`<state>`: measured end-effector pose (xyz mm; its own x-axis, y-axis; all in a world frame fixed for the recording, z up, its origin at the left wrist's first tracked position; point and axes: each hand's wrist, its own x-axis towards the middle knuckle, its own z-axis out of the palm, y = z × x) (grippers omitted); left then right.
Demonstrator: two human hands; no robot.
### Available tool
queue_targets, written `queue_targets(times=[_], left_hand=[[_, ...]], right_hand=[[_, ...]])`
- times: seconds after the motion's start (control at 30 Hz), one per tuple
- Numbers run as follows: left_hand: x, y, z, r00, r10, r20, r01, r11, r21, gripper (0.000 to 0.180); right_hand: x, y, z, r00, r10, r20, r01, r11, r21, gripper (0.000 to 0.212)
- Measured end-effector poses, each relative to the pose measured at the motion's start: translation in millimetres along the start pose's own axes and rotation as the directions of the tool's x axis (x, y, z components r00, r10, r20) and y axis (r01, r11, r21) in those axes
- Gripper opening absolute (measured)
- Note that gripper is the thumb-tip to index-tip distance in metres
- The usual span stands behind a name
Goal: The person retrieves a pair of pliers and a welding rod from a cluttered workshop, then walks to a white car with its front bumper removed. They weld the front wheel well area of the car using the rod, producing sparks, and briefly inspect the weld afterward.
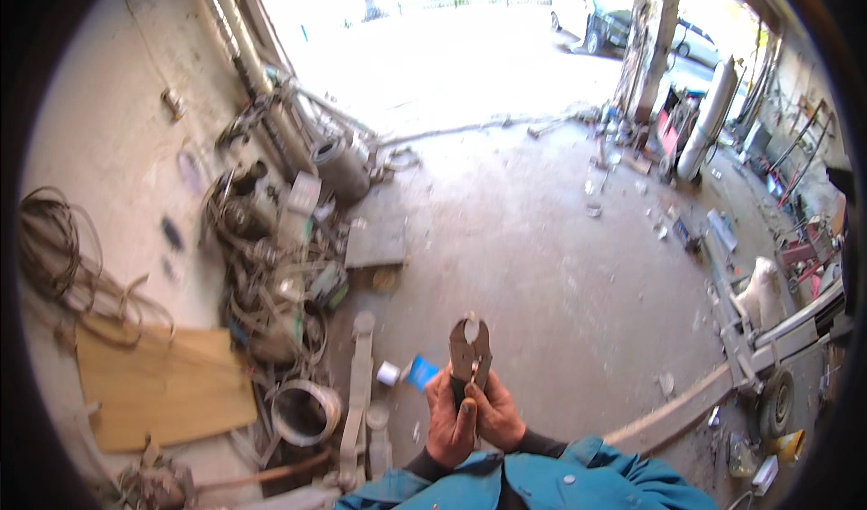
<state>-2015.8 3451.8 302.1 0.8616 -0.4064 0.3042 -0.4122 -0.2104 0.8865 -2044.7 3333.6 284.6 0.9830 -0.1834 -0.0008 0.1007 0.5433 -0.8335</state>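
A worn, dark metal pair of pliers [470,347] points away from me, its curved jaws parted at the top. My left hand [449,420] is closed round the handle from the left side. From the right, my right hand [498,411] grips the same tool, its thumb pressed near the pivot. Most of the handles are hidden behind my fingers and palms. Below, on the floor just left of my hands, lie a blue packet [421,372] and a small white piece [387,374].
Metal scrap and hoses [280,284] pile along the left wall, beside a metal cylinder [340,171] and an open bucket [305,412]. A wooden board [167,388] leans there. At right are a long beam [673,409], a wheel [777,403] and a tall gas cylinder [708,120].
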Motion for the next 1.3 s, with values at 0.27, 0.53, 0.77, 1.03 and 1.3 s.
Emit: queue_targets(times=[0.27, 0.53, 0.77, 1.03, 1.3], left_hand=[[216.5, -63.2, 49.7, 0.781, -0.422, 0.460, 0.552, 0.811, -0.194, 0.067], [449.3, -107.3, 130.5, 0.880, -0.225, 0.418, 0.219, 0.974, 0.065, 0.045], [636.8, -94.7, 220.1, 0.852, -0.261, 0.454, 0.241, 0.965, 0.102, 0.039], [877.7, -139.8, 301.5, 0.693, -0.330, 0.641, 0.427, 0.904, 0.003, 0.037], [1091.9, -184.6, 382.4, 0.903, -0.010, 0.429, -0.027, 0.996, 0.080, 0.024]], right_hand=[[198.6, -84.8, -84.1, 0.981, 0.052, -0.185, -0.092, 0.972, -0.217, 0.027], [372.2, -139.2, -273.3, 0.943, 0.333, -0.027, -0.304, 0.821, -0.484, 0.038], [536.9, -267.2, -346.1, 0.899, -0.285, 0.331, 0.353, 0.027, -0.935, 0.088], [761.0, -315.7, -457.6, 0.901, -0.211, 0.379, 0.358, -0.131, -0.925, 0.053], [918.4, -364.3, -548.5, 0.984, 0.146, -0.099, -0.149, 0.390, -0.909, 0.068]])
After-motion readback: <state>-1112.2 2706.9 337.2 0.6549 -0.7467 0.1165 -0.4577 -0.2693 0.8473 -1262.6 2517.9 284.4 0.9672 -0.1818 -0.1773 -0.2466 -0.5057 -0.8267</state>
